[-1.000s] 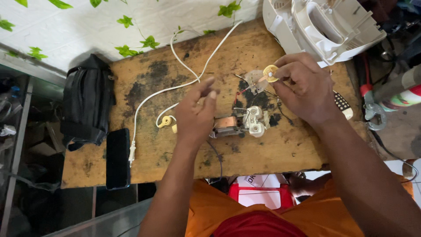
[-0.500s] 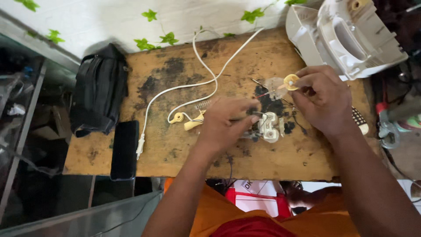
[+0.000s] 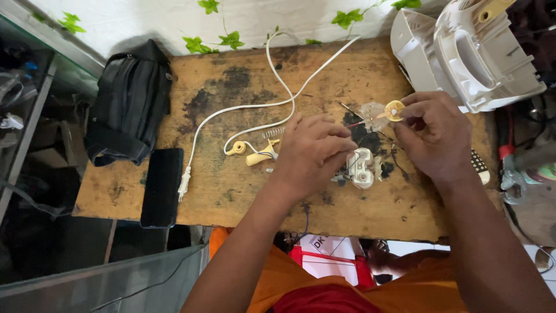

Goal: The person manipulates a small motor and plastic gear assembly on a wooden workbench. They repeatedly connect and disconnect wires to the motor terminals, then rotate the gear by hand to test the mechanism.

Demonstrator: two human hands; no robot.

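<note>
Small yellow round part [image 3: 395, 110], pinched aloft

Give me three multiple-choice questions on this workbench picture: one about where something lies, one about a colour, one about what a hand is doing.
1. Where does the black phone lie?
A. beside the power plug, near the board's front edge
B. on the white housing
C. under the right hand

2. What colour is the power cord?
A. red
B. white
C. black

3. What is the right hand doing?
A. resting flat
B. pinching a small yellow disc
C. holding the phone

Answers: 1 A, it sits left of the plug. 2 B, the cord is white along its whole length. 3 B, fingertips close on the disc above the board.
</note>
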